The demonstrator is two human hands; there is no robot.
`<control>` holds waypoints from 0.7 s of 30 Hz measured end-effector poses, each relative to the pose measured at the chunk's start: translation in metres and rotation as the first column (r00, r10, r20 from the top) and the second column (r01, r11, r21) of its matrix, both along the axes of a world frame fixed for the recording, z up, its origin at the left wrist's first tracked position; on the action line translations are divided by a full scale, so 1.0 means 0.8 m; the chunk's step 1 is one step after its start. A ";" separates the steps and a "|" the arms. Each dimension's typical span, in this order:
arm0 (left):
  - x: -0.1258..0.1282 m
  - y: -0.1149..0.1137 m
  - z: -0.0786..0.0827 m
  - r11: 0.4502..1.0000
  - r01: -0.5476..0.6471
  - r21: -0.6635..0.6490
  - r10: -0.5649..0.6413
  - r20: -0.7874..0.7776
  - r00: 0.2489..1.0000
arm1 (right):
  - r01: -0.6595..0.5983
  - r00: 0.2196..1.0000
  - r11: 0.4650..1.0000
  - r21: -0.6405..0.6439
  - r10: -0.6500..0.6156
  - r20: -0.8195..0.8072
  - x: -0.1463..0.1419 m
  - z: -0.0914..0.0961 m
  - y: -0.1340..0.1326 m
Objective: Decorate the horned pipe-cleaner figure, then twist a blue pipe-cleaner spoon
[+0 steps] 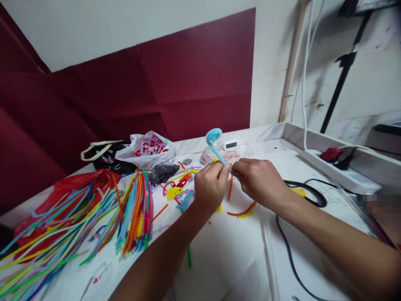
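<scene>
A light blue pipe cleaner, coiled into a round loop at its top, sticks up from between my hands over the table. My left hand is closed around its lower stem, thumb pressed along it. Close beside it, my right hand pinches the lower end, where a bit of blue shows at the fingertips. Below the hands lie short orange pipe cleaner pieces. To the left of my left hand are bent yellow, red and blue pipe cleaner shapes.
Bundled pipe cleaners and loose ones on a red bag cover the left side. Behind stand a black bag, a white bag of scraps and a small digital clock. A power strip and black cables lie right.
</scene>
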State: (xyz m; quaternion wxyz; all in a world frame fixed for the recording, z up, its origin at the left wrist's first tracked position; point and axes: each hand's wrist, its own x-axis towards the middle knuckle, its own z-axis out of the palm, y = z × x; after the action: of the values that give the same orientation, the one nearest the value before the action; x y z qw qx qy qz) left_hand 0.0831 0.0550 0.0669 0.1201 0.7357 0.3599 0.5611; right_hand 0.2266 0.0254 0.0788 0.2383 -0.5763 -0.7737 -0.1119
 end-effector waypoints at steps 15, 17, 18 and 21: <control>-0.004 0.013 0.008 0.814 0.347 -0.466 -0.072 0.512 0.856 | -0.177 0.743 0.978 0.109 0.206 -0.637 0.004 -0.009 0.008; -0.002 0.012 0.008 0.783 0.419 -0.459 -0.089 0.584 0.807 | -0.203 0.625 0.973 0.107 0.213 -0.751 0.001 -0.016 0.013; -0.002 0.012 0.008 0.772 0.445 -0.454 -0.093 0.612 0.785 | -0.206 0.584 0.973 0.101 0.205 -0.786 0.000 -0.019 0.015; -0.001 0.009 0.007 0.751 0.491 -0.441 -0.098 0.661 0.744 | -0.214 0.524 0.974 0.071 0.176 -0.833 -0.003 -0.023 0.019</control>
State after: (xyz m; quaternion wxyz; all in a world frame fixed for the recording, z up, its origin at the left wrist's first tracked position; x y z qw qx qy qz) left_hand 0.0824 0.0623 0.0727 0.5419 0.4933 0.3303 0.5949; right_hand 0.2241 0.0407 0.0602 0.5763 -0.4743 -0.6288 0.2180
